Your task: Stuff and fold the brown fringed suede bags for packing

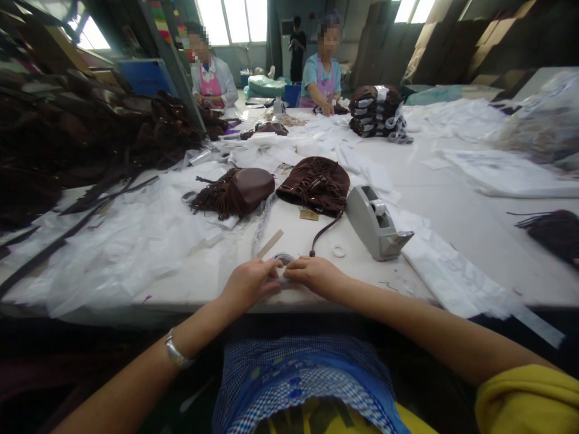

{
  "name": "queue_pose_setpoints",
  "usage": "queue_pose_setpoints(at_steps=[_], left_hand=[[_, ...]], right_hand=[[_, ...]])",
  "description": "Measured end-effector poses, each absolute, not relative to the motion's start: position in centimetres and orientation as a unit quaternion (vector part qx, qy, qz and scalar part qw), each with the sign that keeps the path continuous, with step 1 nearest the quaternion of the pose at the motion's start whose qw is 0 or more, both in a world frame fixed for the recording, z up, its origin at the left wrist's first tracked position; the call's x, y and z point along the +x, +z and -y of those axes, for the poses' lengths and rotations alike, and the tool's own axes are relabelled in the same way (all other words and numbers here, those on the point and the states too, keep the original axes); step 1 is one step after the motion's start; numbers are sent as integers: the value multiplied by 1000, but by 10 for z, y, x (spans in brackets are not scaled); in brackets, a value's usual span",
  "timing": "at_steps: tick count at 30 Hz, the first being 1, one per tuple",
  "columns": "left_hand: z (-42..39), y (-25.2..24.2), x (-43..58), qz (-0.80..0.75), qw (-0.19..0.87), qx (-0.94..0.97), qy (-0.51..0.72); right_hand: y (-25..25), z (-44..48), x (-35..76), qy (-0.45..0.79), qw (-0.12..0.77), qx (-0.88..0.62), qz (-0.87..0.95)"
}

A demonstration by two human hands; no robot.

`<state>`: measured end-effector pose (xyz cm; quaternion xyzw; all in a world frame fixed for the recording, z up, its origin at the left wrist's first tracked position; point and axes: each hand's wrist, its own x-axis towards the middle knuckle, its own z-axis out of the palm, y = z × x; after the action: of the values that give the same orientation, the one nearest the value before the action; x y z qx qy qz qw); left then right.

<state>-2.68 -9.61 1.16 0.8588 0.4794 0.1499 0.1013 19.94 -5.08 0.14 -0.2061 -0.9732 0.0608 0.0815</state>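
Close to the table's front edge, my left hand (254, 279) and my right hand (315, 275) meet with fingers curled and pinched. Between them is a small shiny grey, round-edged thing (284, 258), partly hidden by the fingers; its kind cannot be made out. Just beyond lies a brown fringed bag (316, 181), its strap running toward my right hand and a tan tag (309, 214) at its base. Left of it rests a second brown fringed bag (246, 190). A grey tape dispenser (377, 223) stands to the right, with a white ring (338, 251) beside it.
White wrapping sheets (149, 229) cover the left of the table (434, 175). A dark heap of bags (90, 132) rises at far left. Bundled brown bags (375, 111) stand at the back. Two co-workers in pink aprons work across the table; another person stands behind.
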Motion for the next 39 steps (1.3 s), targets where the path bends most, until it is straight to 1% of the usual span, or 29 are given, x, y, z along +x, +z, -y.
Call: queue_pose_setpoints(at_steps=[2,5,7,10,13,15,17,20,23,26,29,32,34,36,39], left_hand=[[91,15,-33,-451,96,876,143],[80,20,-45,-362,39,925,110],[75,20,-49,-333,7,937,104],[80,17,-41,-379,6,914,142],[92,12,-26,-465,31,866,182],[95,10,-21,-485,49,852,189],[91,11,-25,-455,56,869,187],[76,14,-40,-381,20,910,160],[66,16,-49,-376,-19,917,130],[69,13,-43,-461,-9,876,141],[78,6,-31,-555,14,817,157],[83,5,-28,-603,30,781,158],[83,8,-32,-592,46,791,151],[81,13,-41,-545,52,825,142],[78,17,-53,-487,25,862,142]], right_hand=[[4,47,199,45,80,-186,978],[14,34,201,11,48,-106,993],[20,28,201,-8,38,-88,995],[18,34,198,-21,63,-144,987],[5,44,193,12,93,-196,976],[-1,43,192,38,95,-190,977],[-1,33,194,46,82,-150,984],[11,10,196,23,43,-82,995],[24,-4,197,-13,25,-81,996],[25,0,193,-25,53,-137,989],[14,11,186,12,74,-153,985],[4,12,178,51,73,-146,985],[2,5,173,49,70,-126,988],[4,-5,169,24,62,-92,994],[11,-19,168,-11,47,-33,998]])
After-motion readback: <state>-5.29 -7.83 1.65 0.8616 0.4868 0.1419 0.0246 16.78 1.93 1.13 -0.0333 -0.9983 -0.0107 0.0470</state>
